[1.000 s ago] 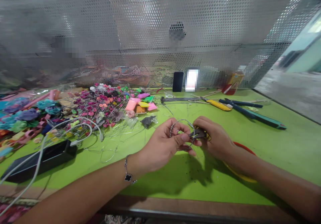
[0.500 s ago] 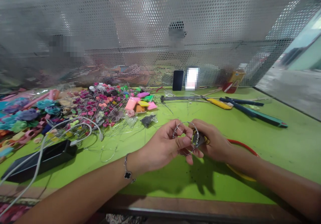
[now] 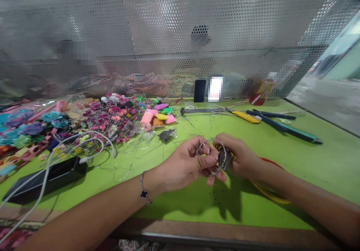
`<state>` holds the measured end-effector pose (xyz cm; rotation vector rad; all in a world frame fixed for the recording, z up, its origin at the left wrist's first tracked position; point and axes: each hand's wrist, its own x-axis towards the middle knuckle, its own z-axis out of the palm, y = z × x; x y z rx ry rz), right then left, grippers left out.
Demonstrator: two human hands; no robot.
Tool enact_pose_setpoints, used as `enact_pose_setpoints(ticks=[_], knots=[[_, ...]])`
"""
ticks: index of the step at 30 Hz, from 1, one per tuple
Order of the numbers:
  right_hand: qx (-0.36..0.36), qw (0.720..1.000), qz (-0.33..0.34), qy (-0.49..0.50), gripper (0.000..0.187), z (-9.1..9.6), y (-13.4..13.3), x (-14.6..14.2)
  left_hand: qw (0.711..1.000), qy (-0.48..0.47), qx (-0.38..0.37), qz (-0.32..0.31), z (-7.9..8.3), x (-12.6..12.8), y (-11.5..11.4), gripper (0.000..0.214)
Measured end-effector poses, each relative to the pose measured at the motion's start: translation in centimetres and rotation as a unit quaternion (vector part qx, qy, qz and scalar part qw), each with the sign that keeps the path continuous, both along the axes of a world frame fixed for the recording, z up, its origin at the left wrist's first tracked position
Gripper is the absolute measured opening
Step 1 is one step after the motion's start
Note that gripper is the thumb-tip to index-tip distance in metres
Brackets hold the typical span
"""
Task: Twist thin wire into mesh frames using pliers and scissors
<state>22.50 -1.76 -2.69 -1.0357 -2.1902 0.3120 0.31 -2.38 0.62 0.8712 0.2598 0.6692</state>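
Green tbl (image 3: 298, 168): amber-liquid btl (image 3: 263, 93); L hand (image 3: 182, 165), R hand (image 3: 242, 157) on wire (image 3: 216, 141).

No writing can be read: the label on the plastic bottle (image 3: 262, 93) at the back of the bench (image 3: 323, 168) is too blurred, and the lit phone (image 3: 215, 89) left of it shows only pixelation.

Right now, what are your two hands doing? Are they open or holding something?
Left hand: closed, pinching a wire loop.
Right hand: closed, gripping small yellow-handled pliers.
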Motion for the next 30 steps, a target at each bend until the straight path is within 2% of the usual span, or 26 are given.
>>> enact_pose_setpoints(ticks=[3, 6, 9, 11, 13, 15, 17, 19, 22, 24, 27, 30], knots=[[0.018, 0.999, 0.005, -0.034, 0.027, 0.3, 0.2, 0.5, 1.0, 0.001, -0.002, 0.006, 0.1, -0.1, 0.0, 0.039], [0.032, 0.998, 0.001, -0.053, 0.037, 1.2, 0.9, 1.6, 0.999, 0.043, 0.008, 0.028, 0.1, -0.3, 0.3, 0.038], [0.034, 0.994, -0.023, -0.098, 0.039, 2.1, 2.6, 4.2, 0.992, 0.097, 0.016, 0.076, 0.0, -0.6, 1.0, 0.04], [0.017, 0.984, -0.071, -0.161, 0.036, 2.2, 3.9, 6.9, 0.983, 0.138, 0.005, 0.117, -0.3, -0.9, 1.8, 0.043], [-0.038, 0.964, -0.125, -0.233, 0.038, 1.9, 5.2, 10.0, 0.971, 0.185, -0.006, 0.153, -0.8, -1.1, 2.5, 0.044], [-0.129, 0.927, -0.168, -0.311, 0.029, 1.3, 6.1, 12.7, 0.957, 0.225, -0.001, 0.183, -1.3, -1.3, 3.2, 0.039], [-0.179, 0.907, -0.181, -0.337, 0.024, 0.9, 6.4, 14.7, 0.947, 0.249, -0.001, 0.201, -1.6, -1.4, 3.7, 0.033], [-0.215, 0.898, -0.179, -0.341, 0.025, 1.0, 6.2, 15.6, 0.94, 0.265, -0.006, 0.217, -1.7, -1.4, 4.0, 0.029], [-0.249, 0.892, -0.169, -0.338, 0.048, 1.8, 5.3, 15.2, 0.927, 0.287, -0.01, 0.243, -1.6, -1.3, 4.1, 0.024], [-0.248, 0.9, -0.152, -0.325, 0.059, 2.6, 4.7, 13.8, 0.919, 0.309, -0.002, 0.246, -1.6, -1.2, 4.1, 0.024], [-0.22, 0.927, -0.115, -0.281, 0.051, 3.0, 4.3, 10.7, 0.913, 0.349, 0.03, 0.208, -1.8, -1.4, 4.0, 0.026], [-0.16, 0.941, -0.098, -0.28, 0.04, 2.2, 5.0, 7.7, 0.912, 0.374, 0.069, 0.153, -2.0, -1.4, 3.9, 0.027]])
